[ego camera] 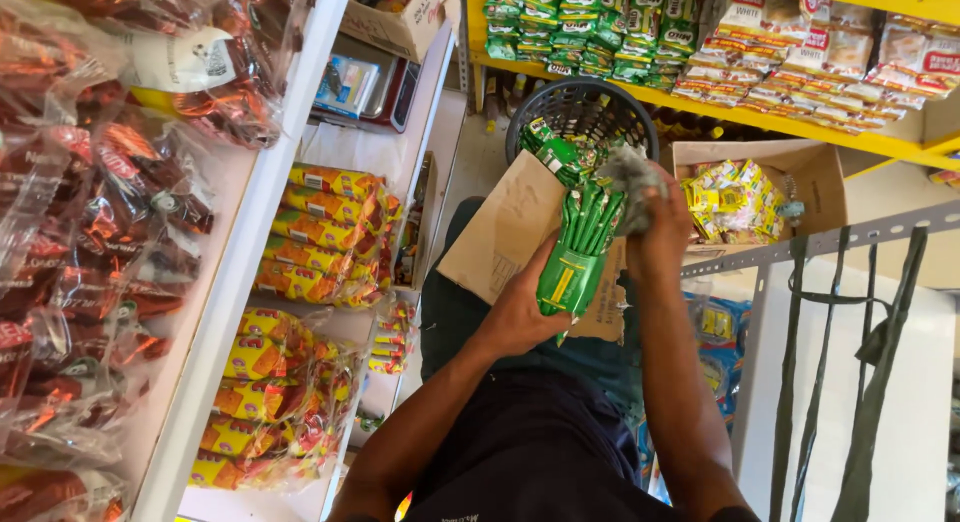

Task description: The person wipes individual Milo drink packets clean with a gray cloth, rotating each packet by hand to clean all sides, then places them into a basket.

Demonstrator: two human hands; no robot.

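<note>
The left hand [520, 307] is clenched around the lower end of a bundle of green foil sachet strips [580, 247], gripping it from below and to the left; the bundle stands roughly upright in front of the person, over the lap, its top fanning out toward a black plastic mesh basket [585, 112]; the right hand [660, 227] is closed on a crumpled grey cloth [630, 177] and pressed against the upper right side of the same bundle, so both hands meet on it. More loose green sachets [555, 152] lie at the basket's rim, just above the bundle; behind the hands a flat brown cardboard sheet [505, 232] leans tilted, partly hidden by the left hand. To the right sits an open brown cardboard box [820, 167] holding yellow and green packets [730, 202]. On the left, a white shelf unit [250, 252] carries stacked yellow and red wrapped packs [320, 242] and, nearer the camera, clear bags of shiny red packets [90, 242]. Along the top runs a yellow metal shelf [790, 127] lined with rows of green packets [590, 27] and pale red-trimmed packets [820, 52]; dark green straps [880, 362] hang from a grey perforated rail [850, 237] at the right.
</note>
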